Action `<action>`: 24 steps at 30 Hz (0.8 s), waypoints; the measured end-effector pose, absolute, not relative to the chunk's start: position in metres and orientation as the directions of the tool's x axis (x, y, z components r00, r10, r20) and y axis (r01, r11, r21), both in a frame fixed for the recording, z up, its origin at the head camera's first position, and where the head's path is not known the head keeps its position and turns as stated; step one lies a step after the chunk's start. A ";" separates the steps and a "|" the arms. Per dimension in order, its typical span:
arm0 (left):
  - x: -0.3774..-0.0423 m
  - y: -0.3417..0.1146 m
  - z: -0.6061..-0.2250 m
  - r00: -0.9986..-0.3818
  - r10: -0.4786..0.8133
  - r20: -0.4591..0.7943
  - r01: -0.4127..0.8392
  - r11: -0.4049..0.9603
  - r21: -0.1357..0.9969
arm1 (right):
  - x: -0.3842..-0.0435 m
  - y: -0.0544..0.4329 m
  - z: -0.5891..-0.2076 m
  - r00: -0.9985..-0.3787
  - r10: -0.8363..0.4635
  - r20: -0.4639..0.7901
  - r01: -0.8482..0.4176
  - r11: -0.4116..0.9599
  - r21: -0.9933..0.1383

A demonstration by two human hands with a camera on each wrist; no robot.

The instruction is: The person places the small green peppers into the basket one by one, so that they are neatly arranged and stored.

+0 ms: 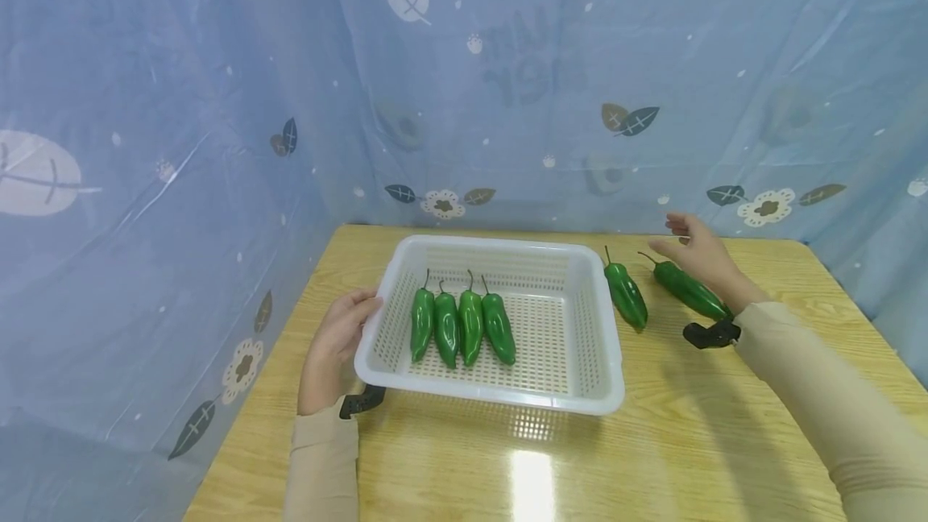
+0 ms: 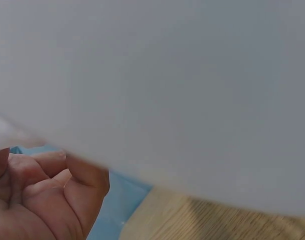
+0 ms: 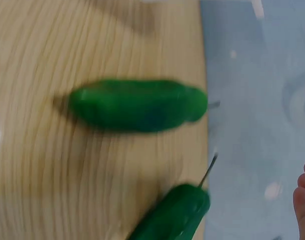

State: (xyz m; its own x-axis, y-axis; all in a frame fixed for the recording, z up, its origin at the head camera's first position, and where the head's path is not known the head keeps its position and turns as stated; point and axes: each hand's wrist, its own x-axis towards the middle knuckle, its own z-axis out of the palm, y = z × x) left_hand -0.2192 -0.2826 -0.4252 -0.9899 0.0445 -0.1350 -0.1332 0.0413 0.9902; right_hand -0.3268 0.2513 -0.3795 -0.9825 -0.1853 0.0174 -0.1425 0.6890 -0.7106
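My left hand (image 1: 339, 337) grips the left rim of a white plastic basket (image 1: 493, 395), its fingers curled at the edge in the left wrist view. Inside the basket, toward its left side, several green peppers (image 1: 470, 327) lie side by side with stems pointing away. To the basket's right, two more green peppers rest on the table: one pepper (image 1: 627, 296) near the basket wall, another pepper (image 1: 689, 290) farther right. Over that farther pepper hovers my right hand (image 1: 699, 252), holding nothing, fingers loosely bent. Only its fingertips show at the right wrist view's edge.
The wooden table (image 1: 449, 457) ends at a blue patterned curtain (image 1: 507, 103) behind and on the left. A black wrist device (image 1: 712, 334) sits by the right sleeve, and another black device (image 1: 364, 401) by the left one.
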 end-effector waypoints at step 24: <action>-0.221 -0.285 -0.431 -0.991 0.066 -0.115 -0.112 0.041 0.993 | -0.301 0.350 -0.416 -0.980 -0.138 -0.145 -0.025 0.803 -0.595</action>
